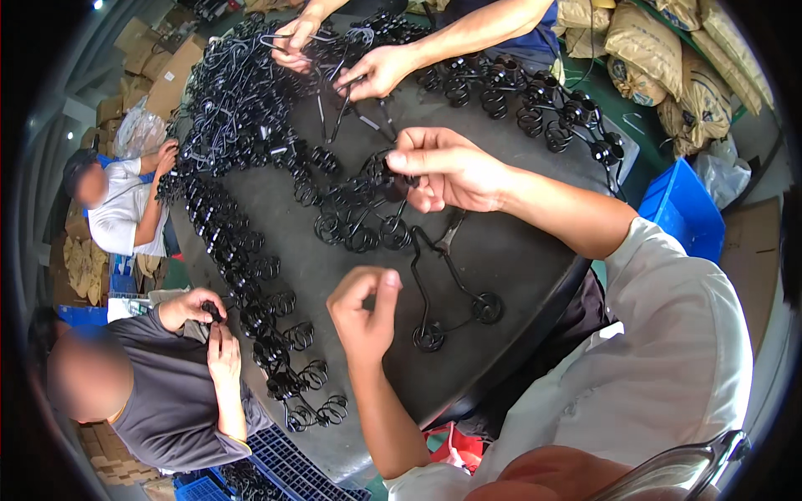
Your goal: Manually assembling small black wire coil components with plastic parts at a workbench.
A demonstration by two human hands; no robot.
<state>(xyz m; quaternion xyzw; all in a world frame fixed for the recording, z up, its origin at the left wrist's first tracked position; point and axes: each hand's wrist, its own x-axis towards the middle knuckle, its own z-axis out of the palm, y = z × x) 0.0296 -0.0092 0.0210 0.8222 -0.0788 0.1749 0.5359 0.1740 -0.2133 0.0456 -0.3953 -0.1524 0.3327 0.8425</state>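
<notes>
My right hand (451, 171) is closed in a pinch on a black coiled wire part, its dark end showing at the thumb and index finger. My left hand (365, 313) is curled with the thumb up, and whatever its fingers may hold is hidden. Between and beyond my hands lies a cluster of black coiled wire parts (361, 238). Near my left hand, a bent black wire frame (424, 288) with two round coil ends rests on the dark grey tabletop (493, 242).
A tangled heap of black wire parts (234, 92) covers the far left of the table. Rows of coils (242, 259) line its left and far edges. Other people's hands (380, 71) work opposite and at the left (221, 342). A blue bin (685, 209) and sacks (643, 54) stand at right.
</notes>
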